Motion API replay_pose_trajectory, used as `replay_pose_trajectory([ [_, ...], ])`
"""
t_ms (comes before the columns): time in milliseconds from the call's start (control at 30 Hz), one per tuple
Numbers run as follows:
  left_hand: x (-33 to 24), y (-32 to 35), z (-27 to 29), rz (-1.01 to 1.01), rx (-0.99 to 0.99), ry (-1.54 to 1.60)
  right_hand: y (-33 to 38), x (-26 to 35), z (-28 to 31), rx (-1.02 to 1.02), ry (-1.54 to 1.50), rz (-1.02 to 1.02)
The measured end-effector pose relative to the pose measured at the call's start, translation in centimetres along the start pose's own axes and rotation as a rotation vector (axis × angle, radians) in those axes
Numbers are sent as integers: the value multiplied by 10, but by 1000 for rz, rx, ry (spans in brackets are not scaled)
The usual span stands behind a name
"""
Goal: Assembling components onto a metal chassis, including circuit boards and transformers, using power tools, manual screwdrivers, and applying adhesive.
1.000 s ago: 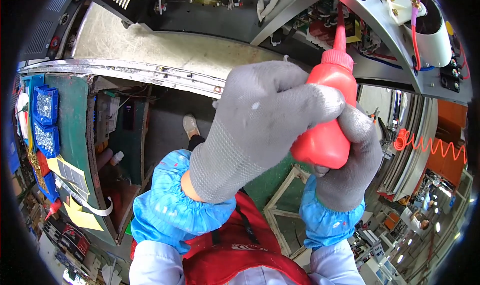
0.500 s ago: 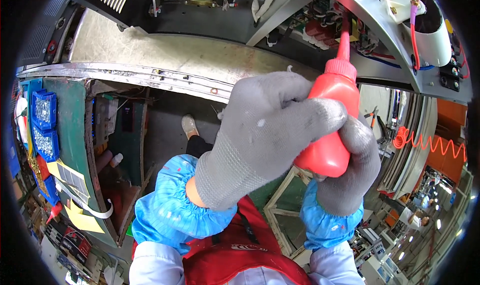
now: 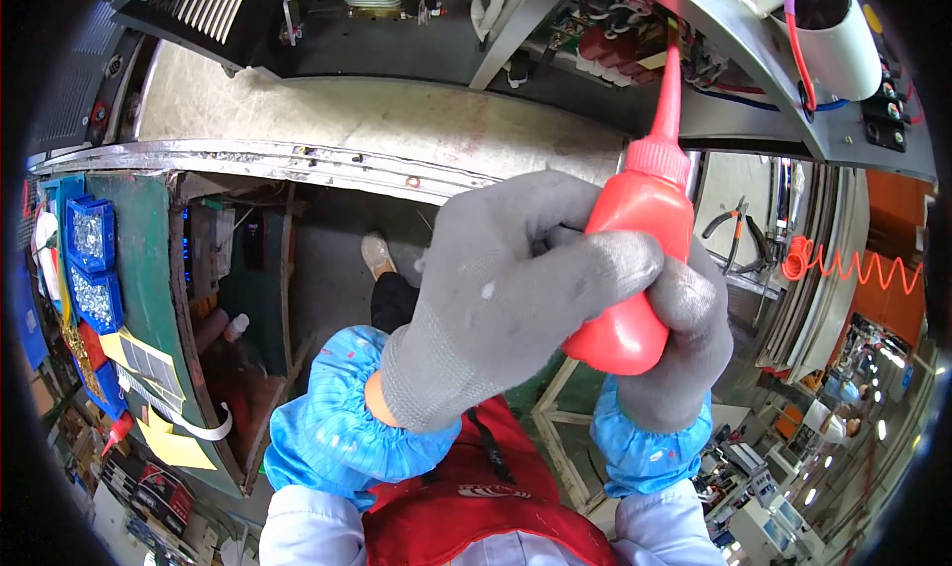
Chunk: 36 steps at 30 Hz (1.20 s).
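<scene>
Between my two grey-gloved hands is a red squeeze bottle [image 3: 645, 214] with a ribbed collar and a long tapered nozzle. My left hand [image 3: 526, 268] is closed around its left side, thumb pressed on the front. From the right, my right hand [image 3: 684, 318] grips the lower body, its thumb meeting the left one. The bottle stands tilted, nozzle up and away from me. Its tip reaches the opening of a grey metal cabinet [image 3: 734, 40], in front of wiring and dark red components [image 3: 610, 45]. Whether the tip touches anything there I cannot tell.
Blue bins [image 3: 91, 234] of small hardware line the green bench at left. Orange-handled pliers [image 3: 736, 231] lie at right, near a coiled orange hose [image 3: 843, 263]. A white cylinder [image 3: 838, 40] with a red cable stands at upper right. Someone's shoe [image 3: 377, 253] shows beyond the bench.
The bottle and both hands have shifted slightly left and toward me. The nozzle has drawn back from the cabinet, so more of it shows. Both hands keep their grip.
</scene>
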<state>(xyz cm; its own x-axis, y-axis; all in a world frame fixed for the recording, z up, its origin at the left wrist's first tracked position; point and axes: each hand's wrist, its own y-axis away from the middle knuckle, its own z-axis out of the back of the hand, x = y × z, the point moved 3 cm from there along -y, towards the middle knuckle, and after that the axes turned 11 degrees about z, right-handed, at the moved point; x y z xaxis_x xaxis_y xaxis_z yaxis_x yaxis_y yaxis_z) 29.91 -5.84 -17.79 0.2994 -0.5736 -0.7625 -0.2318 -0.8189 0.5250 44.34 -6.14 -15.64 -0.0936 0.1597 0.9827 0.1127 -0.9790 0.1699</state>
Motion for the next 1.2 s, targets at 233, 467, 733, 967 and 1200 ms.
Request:
replay_pose_trajectory([
  [233, -6, -18, -12, -133, -27, -182, -4, -2, 17, -66, -99, 85],
  [467, 3, -22, -16, -257, -17, -202, -13, 4, 20, -69, -77, 39],
  [733, -1, -23, -19, -95, -53, -106, -21, 8, 28, 23, -333, -107],
  [967, -6, -20, -22, -24, -42, -85, -22, 8, 26, 211, -650, -119],
  [1200, -2, -11, -28, 33, 0, 30, -7, 10, 25, -62, -299, 12],
])
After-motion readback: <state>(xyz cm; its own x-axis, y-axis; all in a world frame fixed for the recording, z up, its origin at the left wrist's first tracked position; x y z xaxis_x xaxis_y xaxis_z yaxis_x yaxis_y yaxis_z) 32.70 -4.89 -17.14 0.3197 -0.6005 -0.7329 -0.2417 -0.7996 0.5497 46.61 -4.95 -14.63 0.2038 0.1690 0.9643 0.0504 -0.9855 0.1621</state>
